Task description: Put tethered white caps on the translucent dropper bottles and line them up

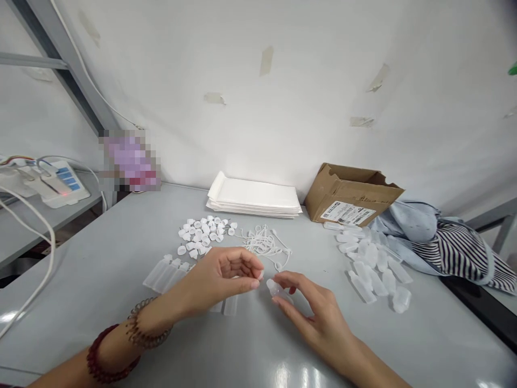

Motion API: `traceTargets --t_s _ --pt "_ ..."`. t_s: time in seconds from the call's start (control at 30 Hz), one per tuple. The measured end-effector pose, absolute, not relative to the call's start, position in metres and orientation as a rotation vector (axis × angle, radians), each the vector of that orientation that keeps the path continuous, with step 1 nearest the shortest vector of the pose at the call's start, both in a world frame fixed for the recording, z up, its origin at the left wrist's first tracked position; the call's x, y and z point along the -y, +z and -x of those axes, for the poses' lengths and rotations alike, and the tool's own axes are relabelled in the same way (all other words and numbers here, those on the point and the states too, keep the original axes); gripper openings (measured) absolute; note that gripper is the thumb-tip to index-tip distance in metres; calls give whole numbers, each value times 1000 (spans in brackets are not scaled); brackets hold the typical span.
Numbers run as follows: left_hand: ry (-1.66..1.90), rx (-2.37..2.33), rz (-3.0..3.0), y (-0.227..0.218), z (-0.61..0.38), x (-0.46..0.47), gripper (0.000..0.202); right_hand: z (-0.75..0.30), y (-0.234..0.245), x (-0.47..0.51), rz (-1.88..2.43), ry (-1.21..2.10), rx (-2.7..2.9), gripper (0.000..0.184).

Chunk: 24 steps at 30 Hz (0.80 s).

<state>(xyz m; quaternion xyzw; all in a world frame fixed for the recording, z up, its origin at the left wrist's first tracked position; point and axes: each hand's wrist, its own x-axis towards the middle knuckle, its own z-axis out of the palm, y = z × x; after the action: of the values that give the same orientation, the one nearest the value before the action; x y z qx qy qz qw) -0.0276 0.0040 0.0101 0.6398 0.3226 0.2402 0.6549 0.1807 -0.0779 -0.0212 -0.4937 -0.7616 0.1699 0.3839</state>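
Observation:
My left hand (226,277) hovers over the grey table (121,253), thumb and fingers pinched on a small white cap (260,275). Just to its right, my right hand (313,310) grips a small clear plastic bottle (276,288) between thumb and fingers, its neck pointing toward the cap. Cap and bottle neck are almost touching. A row of clear bottles (165,272) lies under and left of my left hand. Several loose white caps (204,233) are scattered beyond it, beside a tangle of thin white strings (264,245).
A pile of several clear bottles (374,269) lies at the right. Behind stand a stack of white sheets (253,198) and an open cardboard box (350,196). Blue and striped cloth (444,242) covers the right edge. A device with cables (52,183) sits at the far left.

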Motion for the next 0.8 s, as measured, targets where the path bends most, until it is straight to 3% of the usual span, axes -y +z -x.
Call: traceTargets --t_s 0.8 --pt "461 -732 -1463 -7 18 5 19 -179 -23 79 1056 437 2009 36"
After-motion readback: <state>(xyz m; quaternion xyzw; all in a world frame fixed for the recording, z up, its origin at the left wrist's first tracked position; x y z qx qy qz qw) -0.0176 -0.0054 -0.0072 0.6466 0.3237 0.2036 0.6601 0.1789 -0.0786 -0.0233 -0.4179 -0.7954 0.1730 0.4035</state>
